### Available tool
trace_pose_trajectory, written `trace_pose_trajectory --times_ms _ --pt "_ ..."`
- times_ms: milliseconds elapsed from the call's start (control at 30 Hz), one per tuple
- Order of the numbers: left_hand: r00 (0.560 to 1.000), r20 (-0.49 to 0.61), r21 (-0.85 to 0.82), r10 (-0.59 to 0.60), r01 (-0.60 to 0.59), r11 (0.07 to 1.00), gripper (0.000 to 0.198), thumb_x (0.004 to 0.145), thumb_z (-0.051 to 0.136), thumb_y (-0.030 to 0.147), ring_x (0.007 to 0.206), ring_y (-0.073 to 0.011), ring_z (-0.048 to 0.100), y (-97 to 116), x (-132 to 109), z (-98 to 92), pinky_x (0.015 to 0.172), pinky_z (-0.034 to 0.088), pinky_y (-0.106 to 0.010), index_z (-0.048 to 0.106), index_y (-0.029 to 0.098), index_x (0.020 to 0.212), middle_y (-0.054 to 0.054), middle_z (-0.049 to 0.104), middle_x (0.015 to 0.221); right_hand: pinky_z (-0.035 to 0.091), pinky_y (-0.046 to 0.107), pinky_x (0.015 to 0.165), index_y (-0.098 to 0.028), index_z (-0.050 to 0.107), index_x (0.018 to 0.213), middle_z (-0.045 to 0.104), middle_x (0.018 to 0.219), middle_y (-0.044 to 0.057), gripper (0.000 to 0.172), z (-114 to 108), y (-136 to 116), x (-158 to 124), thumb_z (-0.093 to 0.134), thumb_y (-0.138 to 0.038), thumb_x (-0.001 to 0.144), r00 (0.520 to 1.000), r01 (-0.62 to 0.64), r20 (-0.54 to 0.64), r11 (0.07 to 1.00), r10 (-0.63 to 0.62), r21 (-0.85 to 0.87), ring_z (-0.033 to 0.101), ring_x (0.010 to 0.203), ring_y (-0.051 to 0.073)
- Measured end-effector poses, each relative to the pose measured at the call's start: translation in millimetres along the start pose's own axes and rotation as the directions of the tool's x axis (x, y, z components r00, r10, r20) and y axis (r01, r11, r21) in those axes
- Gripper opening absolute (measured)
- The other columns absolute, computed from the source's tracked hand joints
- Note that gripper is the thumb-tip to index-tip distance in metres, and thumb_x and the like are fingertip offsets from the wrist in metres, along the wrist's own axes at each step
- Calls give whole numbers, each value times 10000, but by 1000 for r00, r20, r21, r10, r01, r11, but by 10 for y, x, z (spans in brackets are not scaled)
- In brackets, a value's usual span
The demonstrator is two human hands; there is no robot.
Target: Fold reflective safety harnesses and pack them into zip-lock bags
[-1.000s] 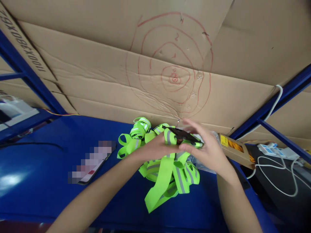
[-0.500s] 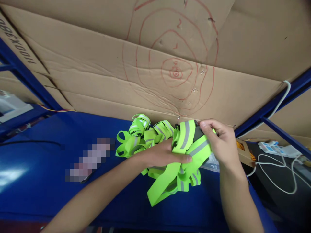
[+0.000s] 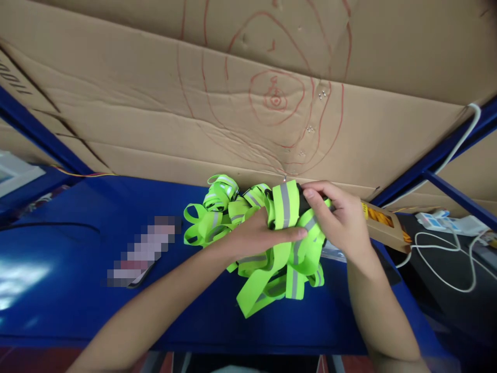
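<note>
A bundle of neon yellow-green reflective straps [image 3: 285, 204] with grey stripes is between my hands, with a black part at its top. My left hand [image 3: 262, 235] is closed round the bundle from the left, its thumb lying across the front and its other fingers hidden behind. On the upper right, my right hand [image 3: 337, 212] pinches the strap near the black part. A long loop of strap [image 3: 252, 295] hangs below toward the table. Behind my left hand lie more reflective straps [image 3: 221, 194], some rolled up and some loose in loops.
A blue table [image 3: 116, 202] runs under everything, with a blurred-out phone-like object [image 3: 145, 254] at left. Behind stands a cardboard sheet [image 3: 135, 103] with red rings drawn on it. A box with orange contents [image 3: 384, 225] and white cables [image 3: 442, 264] lie at right.
My right hand has moved slightly down and left along the strap, and the strap section between my hands has folded lower. The view has shifted a little. Both hands keep hold.
</note>
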State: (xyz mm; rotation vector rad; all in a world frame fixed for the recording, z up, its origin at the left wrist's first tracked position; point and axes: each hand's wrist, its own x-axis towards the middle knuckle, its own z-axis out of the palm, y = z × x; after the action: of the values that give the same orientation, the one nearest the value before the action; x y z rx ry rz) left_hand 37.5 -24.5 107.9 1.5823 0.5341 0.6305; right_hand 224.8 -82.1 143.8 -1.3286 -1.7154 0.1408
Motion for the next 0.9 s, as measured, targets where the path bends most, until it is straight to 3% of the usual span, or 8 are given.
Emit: trace_pose_trajectory --times_ms 100,200,300,400,533,667,800,900 --pt "999 34 57 6 -8 998 544 785 868 488 1217 -332 689 -13 -18 -17 1047 547 -441 725 223 1237 -65 761 1253 576 312 768 -237 758 1060 780 965 41 340 73 -59 -38 543 -500 1051 999 32 14 999 -32 31 726 873 197" --pt "999 -29 6 28 -28 1000 558 773 885 459 1314 -336 643 -23 -40 -4 1138 499 -468 722 254 1266 -52 756 1285 597 352 877 -259 675 1288 758 1124 72 485 154 -33 -40 485 -629 1038 999 40 -15 985 -38 167 725 1015 223" --pt "986 -165 -221 -1 -37 975 573 746 913 446 1306 -350 653 17 -32 4 1131 517 -490 734 227 1244 -74 772 1245 596 392 975 -293 484 1505 668 1377 105 705 220 86 -7 319 -769 1012 1000 15 -5 947 -14 322 687 1204 249" --pt "958 -282 -482 -48 -98 871 586 701 945 412 1233 -358 697 116 1 -71 1069 573 -490 744 173 1197 -112 777 1209 595 404 1021 -306 478 1503 593 1502 96 702 259 198 26 371 -780 996 984 -129 173 876 53 466 669 1268 247" --pt "928 -372 -550 1 -221 805 456 753 910 403 1151 -343 736 263 11 -300 960 642 -431 757 143 1094 -122 780 1178 597 356 1023 -265 603 1364 667 1414 86 559 300 215 42 661 -633 947 865 -358 501 730 24 583 697 1232 217" --pt "888 -455 -522 62 -322 790 243 912 762 343 1121 -289 752 381 -42 -487 847 666 -336 748 182 1095 -60 780 1182 633 342 916 -217 666 1292 775 1170 65 509 336 189 50 783 -505 889 671 -470 731 694 -120 545 761 1031 196" --pt "843 -526 -502 111 -413 760 185 1007 620 270 1220 -260 709 497 -96 -554 936 638 -325 741 188 1120 -31 775 1197 638 340 882 -204 723 1263 810 1072 62 396 333 254 44 720 -445 949 500 -546 831 655 -244 521 778 1035 208" --pt "813 -562 -473 156 -470 745 200 1050 543 231 1135 -210 724 582 -133 -608 866 624 -271 729 171 1091 -19 775 1213 638 364 902 -232 706 1338 811 1107 74 505 326 376 19 715 -532 931 469 -591 844 616 -262 520 767 1099 225"
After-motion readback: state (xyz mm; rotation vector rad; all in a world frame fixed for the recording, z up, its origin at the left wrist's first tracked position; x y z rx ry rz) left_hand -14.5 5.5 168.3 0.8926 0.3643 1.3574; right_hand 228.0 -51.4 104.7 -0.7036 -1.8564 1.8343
